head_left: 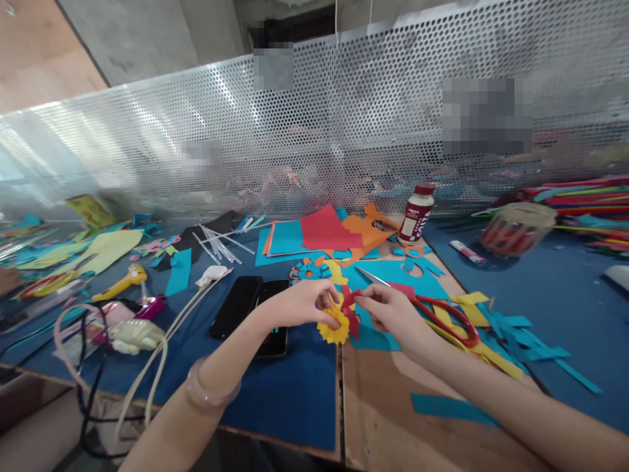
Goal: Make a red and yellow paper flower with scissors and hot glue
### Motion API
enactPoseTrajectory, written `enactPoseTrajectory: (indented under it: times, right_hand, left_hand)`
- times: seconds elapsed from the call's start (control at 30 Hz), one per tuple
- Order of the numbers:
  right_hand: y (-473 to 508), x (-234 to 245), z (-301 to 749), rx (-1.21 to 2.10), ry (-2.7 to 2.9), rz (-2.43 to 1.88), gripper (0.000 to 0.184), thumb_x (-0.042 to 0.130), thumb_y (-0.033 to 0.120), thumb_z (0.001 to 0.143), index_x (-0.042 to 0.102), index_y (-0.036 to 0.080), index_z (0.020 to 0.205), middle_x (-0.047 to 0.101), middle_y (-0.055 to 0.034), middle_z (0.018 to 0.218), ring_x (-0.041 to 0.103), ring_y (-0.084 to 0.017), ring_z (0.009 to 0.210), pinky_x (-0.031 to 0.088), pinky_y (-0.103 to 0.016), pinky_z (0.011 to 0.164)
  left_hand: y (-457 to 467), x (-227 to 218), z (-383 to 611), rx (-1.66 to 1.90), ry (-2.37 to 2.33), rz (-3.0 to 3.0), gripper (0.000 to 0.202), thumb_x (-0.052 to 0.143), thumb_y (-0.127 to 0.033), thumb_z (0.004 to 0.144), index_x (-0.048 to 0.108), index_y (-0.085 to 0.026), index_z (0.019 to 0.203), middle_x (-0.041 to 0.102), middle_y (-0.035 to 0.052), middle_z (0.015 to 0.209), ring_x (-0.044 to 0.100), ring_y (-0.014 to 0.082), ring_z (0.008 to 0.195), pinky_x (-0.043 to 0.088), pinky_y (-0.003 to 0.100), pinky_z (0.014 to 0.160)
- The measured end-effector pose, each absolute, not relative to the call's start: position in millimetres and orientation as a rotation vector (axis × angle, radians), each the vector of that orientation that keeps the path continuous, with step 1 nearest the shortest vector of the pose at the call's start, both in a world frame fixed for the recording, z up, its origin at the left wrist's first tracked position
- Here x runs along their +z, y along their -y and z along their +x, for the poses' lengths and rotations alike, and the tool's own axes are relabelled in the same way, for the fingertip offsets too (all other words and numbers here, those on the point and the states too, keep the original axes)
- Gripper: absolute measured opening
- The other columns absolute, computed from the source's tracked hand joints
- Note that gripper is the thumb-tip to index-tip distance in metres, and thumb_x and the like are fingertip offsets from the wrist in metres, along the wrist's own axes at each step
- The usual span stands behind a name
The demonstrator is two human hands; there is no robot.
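Between the fingers of my left hand [305, 303] is a yellow paper flower [334, 328] with a ruffled edge, held above the table's middle. Close by on the right, my right hand [393, 314] pinches a small piece of red paper [350, 300] near the flower. More red paper lies just beneath it. A blue and orange paper flower [309, 270] rests behind my left hand. Two phones [238, 303] lie partly under my left forearm. Scissors with red handles [457, 321] lie behind my right hand and wrist, blades toward the back left.
A bottle with a dark red label [415, 216] stands before the perforated metal screen [383, 111]. Colored paper sheets [324, 226] are stacked at the back. To the left lie a yellow glue gun [122, 283] and cables [160, 367]; to the right, a clear jar [515, 229] and blue paper scraps [525, 337].
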State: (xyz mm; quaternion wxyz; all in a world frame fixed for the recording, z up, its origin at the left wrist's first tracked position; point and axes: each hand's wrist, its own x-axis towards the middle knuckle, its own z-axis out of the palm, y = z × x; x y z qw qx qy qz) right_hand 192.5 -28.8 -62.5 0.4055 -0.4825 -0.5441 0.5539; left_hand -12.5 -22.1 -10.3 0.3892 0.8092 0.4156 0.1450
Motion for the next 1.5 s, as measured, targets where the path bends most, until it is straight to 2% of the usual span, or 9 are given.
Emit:
enactPoseTrajectory:
  times: [0.1,0.33,0.7,0.83,1.0,1.2,1.3,1.4,1.5]
  right_hand:
    - [30.5,-59.7,192.5,1.413,1.392,-1.197,0.027,0.063,0.043,0.070,0.052,0.018,0.070,0.035,0.0098,0.045,0.027,-0.004,0.037,0.020,-0.019,0.036]
    - [33.7,-54.4,191.4,1.468,1.400,-1.187,0.027,0.064,0.042,0.070,0.051,0.019,0.069,0.033,0.0104,0.044,0.025,-0.004,0.036,0.019,-0.020,0.036]
    - [35.3,-40.7,190.7,1.277,1.595,-1.228,0.023,0.061,0.038,0.073,0.052,0.018,0.066,0.038,0.0086,0.047,0.029,-0.005,0.040,0.022,-0.021,0.040]
    - [32.4,-43.7,193.3,1.200,1.697,-1.207,0.027,0.059,0.044,0.074,0.057,0.017,0.072,0.048,0.0045,0.059,0.039,-0.007,0.050,0.030,-0.022,0.046]
    - [30.3,-49.7,193.9,1.040,1.948,-1.221,0.031,0.062,0.046,0.071,0.064,0.016,0.079,0.055,0.0011,0.065,0.044,-0.011,0.058,0.033,-0.025,0.052]
    - [35.3,-46.5,191.6,1.166,1.889,-1.277,0.026,0.058,0.040,0.072,0.064,0.015,0.070,0.057,0.0007,0.064,0.046,-0.011,0.059,0.035,-0.024,0.053]
    - [36.9,-46.6,191.2,1.185,1.866,-1.263,0.026,0.060,0.040,0.071,0.064,0.015,0.072,0.058,0.0010,0.065,0.049,-0.012,0.061,0.037,-0.024,0.056]
    - [41.0,-45.6,189.1,1.175,1.852,-1.273,0.028,0.062,0.043,0.071,0.065,0.016,0.075,0.060,0.0005,0.068,0.050,-0.013,0.063,0.037,-0.024,0.057]
    - [48.5,-42.2,185.5,1.202,1.849,-1.270,0.025,0.061,0.040,0.072,0.065,0.016,0.070,0.057,0.0014,0.065,0.047,-0.011,0.060,0.035,-0.023,0.055]
  left_hand:
    - [25.8,-12.1,-5.9,0.454,-1.073,2.044,0.036,0.069,-0.036,0.067,0.061,-0.019,0.098,0.063,0.0025,0.082,0.058,0.0159,0.077,0.043,0.025,0.068]
    - [24.0,-14.1,-1.5,0.497,-1.089,2.053,0.021,0.066,-0.035,0.069,0.067,-0.017,0.080,0.063,-0.0006,0.073,0.054,0.0124,0.067,0.038,0.022,0.061]
    - [21.6,-15.4,0.3,0.425,-1.037,2.049,0.025,0.067,-0.039,0.067,0.063,-0.015,0.074,0.053,-0.0020,0.066,0.044,0.0111,0.064,0.033,0.021,0.058]
    - [21.2,-16.3,-0.2,0.426,-1.041,2.004,0.026,0.066,-0.040,0.067,0.063,-0.014,0.072,0.049,-0.0032,0.062,0.039,0.0094,0.059,0.029,0.021,0.054]
    - [20.5,-18.5,-1.5,0.466,-1.106,1.969,0.028,0.064,-0.039,0.067,0.065,-0.012,0.070,0.054,-0.0008,0.063,0.042,0.0102,0.060,0.030,0.022,0.055]
    - [21.3,-11.8,-4.3,0.374,-1.087,1.901,0.032,0.065,-0.043,0.065,0.069,-0.013,0.075,0.060,0.0018,0.067,0.046,0.0124,0.063,0.032,0.023,0.056]
    - [19.7,-9.5,-8.7,0.316,-1.055,1.894,0.032,0.064,-0.044,0.066,0.070,-0.014,0.076,0.059,0.0012,0.068,0.045,0.0123,0.064,0.031,0.023,0.057]
    - [17.9,-11.2,-11.8,0.302,-1.063,1.901,0.030,0.063,-0.043,0.067,0.068,-0.014,0.072,0.057,0.0003,0.066,0.043,0.0115,0.062,0.030,0.023,0.056]
    - [18.9,-13.3,-11.8,0.290,-1.060,1.912,0.027,0.065,-0.041,0.066,0.066,-0.014,0.067,0.054,-0.0010,0.063,0.040,0.0106,0.060,0.027,0.023,0.055]
